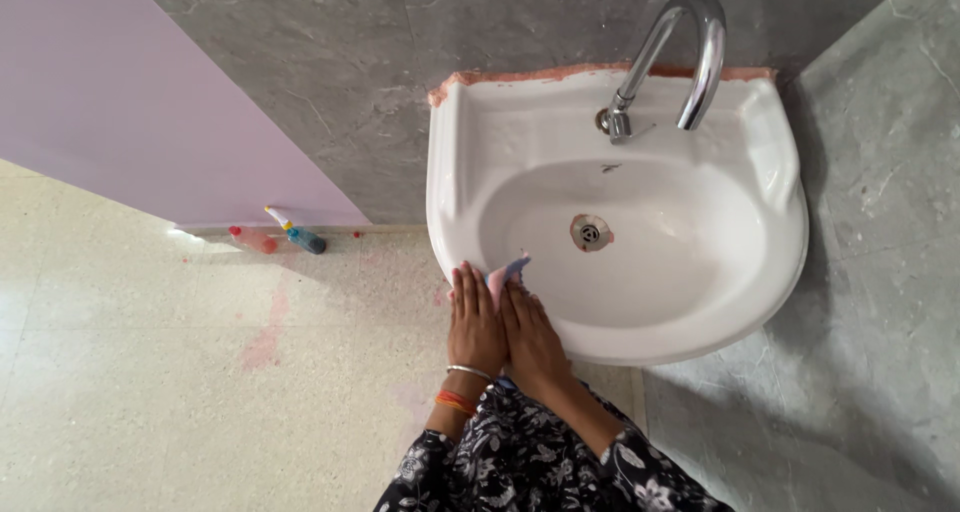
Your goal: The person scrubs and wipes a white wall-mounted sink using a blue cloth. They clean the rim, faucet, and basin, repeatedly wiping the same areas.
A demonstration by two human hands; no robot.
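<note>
Left hand and right hand, side by side, fingers flat, press a pink-and-blue cloth on the front rim of the white basin; neither grip is clenched. Drain beyond; tap at the basin's back; spray bottle on the floor, left of the basin.

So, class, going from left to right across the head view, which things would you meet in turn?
Lilac wall panel → red bottle lying on the floor → blue spray bottle beside it → left hand → right hand → round metal drain → curved chrome tap.
</note>
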